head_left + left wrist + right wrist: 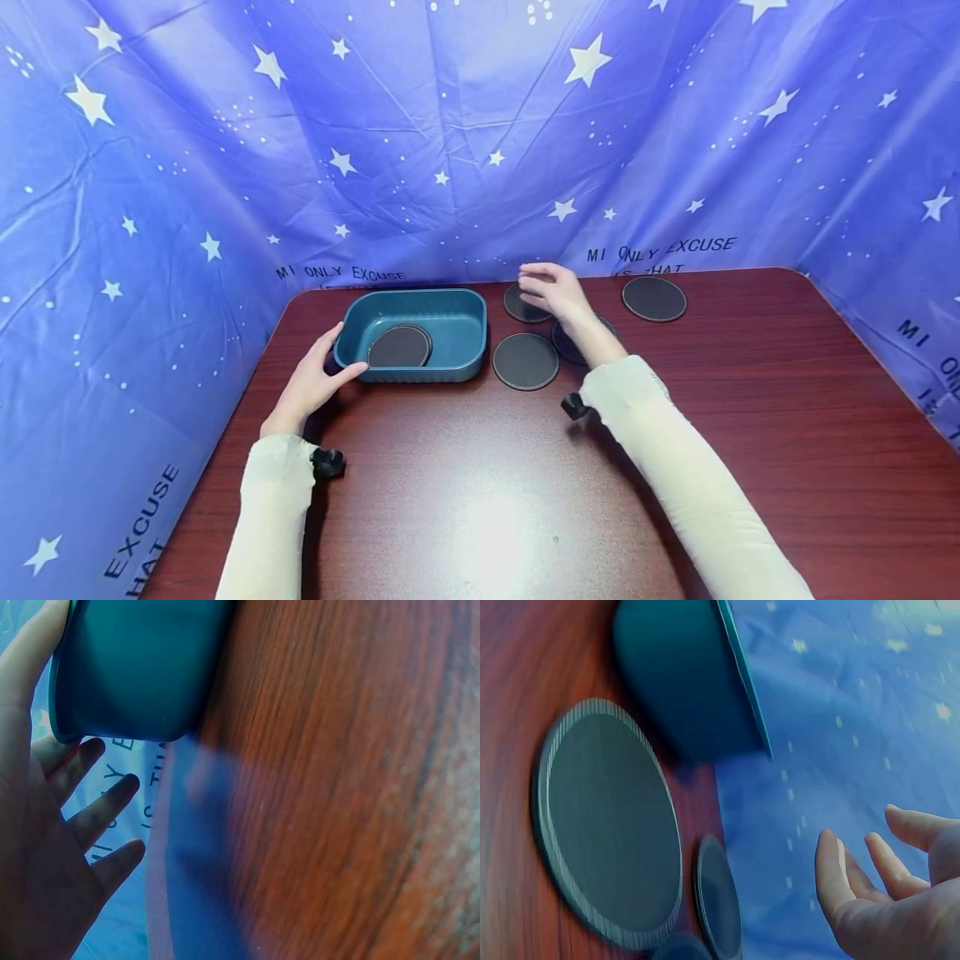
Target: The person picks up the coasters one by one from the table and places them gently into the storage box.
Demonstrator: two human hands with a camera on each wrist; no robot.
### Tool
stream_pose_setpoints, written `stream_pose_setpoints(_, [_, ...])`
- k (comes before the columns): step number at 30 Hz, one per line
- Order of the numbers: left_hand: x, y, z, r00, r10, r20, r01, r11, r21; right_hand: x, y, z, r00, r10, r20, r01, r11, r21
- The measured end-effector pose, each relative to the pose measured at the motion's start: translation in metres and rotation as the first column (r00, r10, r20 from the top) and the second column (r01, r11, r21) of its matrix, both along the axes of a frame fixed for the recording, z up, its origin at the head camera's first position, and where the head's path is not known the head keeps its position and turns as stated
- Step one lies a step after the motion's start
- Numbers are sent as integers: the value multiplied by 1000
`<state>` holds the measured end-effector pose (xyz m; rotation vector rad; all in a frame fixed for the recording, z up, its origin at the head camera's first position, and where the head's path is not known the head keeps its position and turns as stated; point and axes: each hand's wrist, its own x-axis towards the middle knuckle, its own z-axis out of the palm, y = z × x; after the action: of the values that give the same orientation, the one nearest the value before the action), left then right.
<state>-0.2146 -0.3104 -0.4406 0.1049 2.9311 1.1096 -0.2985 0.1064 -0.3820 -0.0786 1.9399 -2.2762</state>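
Note:
A teal rectangular tub (450,374) stands at the back left of the table. My left hand (311,379) rests at its front left corner, thumb on the rim and spread, straight fingers along the left end. In the left wrist view, several fingertips stand off the tub. Inside the tub lies a dark round coaster (400,346). My right hand (558,293) is raised, holding nothing, fingers loosely bent and apart. It overlaps a coaster (517,305) at the back; its wrist partly covers another coaster (567,342). A coaster with a stitched edge (615,825) lies nearest the tub.
Another coaster (654,298) lies farther right, near the back edge of the dark red wooden table (750,400). A blue cloth with white stars (450,125) hangs behind the table and on both sides.

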Motion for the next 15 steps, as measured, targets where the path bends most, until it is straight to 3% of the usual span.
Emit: stream_pose_setpoints(15, [0,0,1,1000,9,3,-9,1000,3,3,118,-7,981,-187,44,190,978,-84])
